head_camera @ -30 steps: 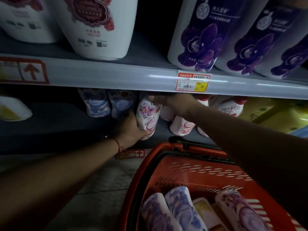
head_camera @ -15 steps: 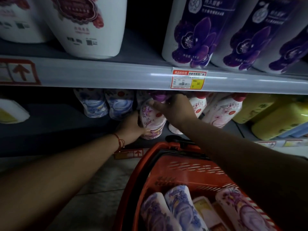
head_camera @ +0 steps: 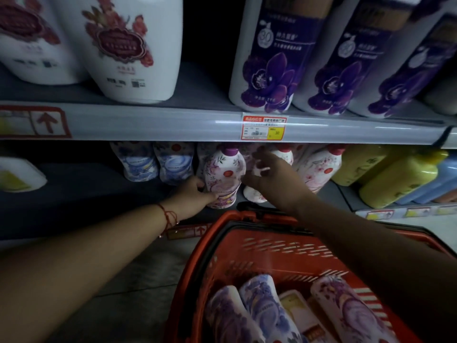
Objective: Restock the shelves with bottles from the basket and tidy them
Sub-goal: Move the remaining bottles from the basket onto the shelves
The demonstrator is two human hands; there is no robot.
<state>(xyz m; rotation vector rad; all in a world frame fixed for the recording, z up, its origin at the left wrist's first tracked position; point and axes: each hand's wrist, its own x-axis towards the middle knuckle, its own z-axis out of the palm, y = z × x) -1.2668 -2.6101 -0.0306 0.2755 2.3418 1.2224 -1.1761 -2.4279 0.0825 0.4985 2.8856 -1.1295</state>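
Open dark shelf space [head_camera: 81, 184] left of the blue floral bottles [head_camera: 150, 162].

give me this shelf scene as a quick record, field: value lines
setting: store shelves, dim light
left hand: holds base of purple-cap bottle, upright on lower shelf
right hand: open, fingers spread, beside that bottle
lower shelf, left to right: blue floral bottles, purple-cap bottle, red-cap bottles, yellow bottles
upper shelf: white jugs, purple-flower bottles
price tag: on upper shelf edge
basket: red, below the hands, bottles lying inside
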